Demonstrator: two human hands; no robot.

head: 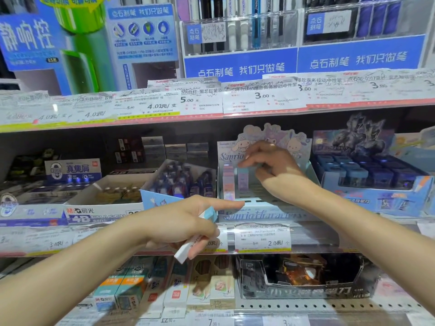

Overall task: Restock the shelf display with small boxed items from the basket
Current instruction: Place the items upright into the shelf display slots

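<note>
Two hands work at the middle shelf. The right hand reaches into the pale blue Sanrio display box, its fingertips pinching a small teal-topped box that stands upright beside a column of pink boxes at the display's left side. The left hand hovers just in front of the display, index finger extended, its other fingers curled around several small pastel boxes. Price tags line the shelf edge below.
</note>
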